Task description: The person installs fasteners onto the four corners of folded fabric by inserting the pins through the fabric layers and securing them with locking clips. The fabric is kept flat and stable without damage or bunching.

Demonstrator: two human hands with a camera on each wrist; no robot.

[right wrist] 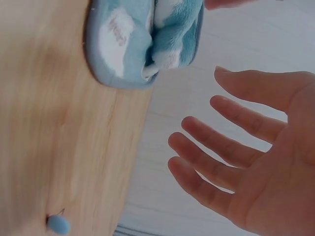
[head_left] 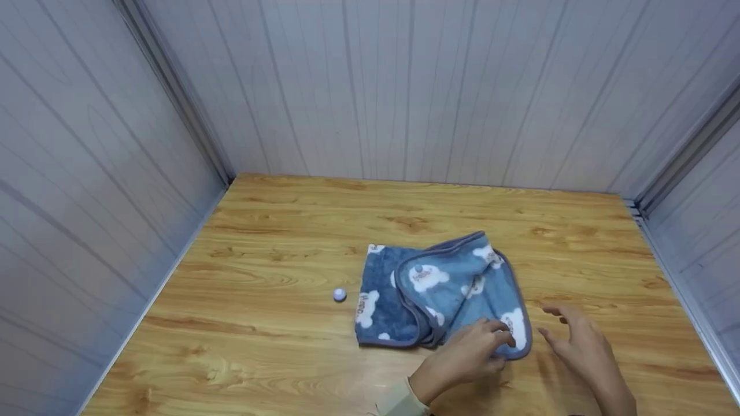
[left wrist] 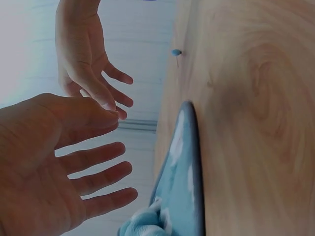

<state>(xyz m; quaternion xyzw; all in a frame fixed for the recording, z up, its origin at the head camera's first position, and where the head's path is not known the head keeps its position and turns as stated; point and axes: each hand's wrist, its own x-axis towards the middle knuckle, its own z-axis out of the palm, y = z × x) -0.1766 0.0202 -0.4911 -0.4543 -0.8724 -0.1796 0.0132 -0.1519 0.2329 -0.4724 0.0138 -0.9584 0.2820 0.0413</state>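
Observation:
A blue fleece cloth (head_left: 381, 277) with white bear-shaped patches and a darker edge binding lies on the wooden table, its lighter right part folded loosely over. My left hand (head_left: 471, 352) hovers above its near right corner, overlapping it in the head view; the left wrist view shows those fingers spread and relaxed. To the right of the cloth, my right hand (head_left: 584, 346) is held in the air, palm turned inward. In the right wrist view its fingers (right wrist: 221, 142) are spread, with nothing between them and the cloth's rounded corner (right wrist: 115, 49) a short way off.
A small whitish round object (head_left: 339, 294) sits on the table left of the cloth. Both wrist views show a small blue round piece (right wrist: 58, 224) with a thin stem or string on the wood. Pale panelled walls (head_left: 376, 86) enclose the table (head_left: 277, 231) at the back and sides.

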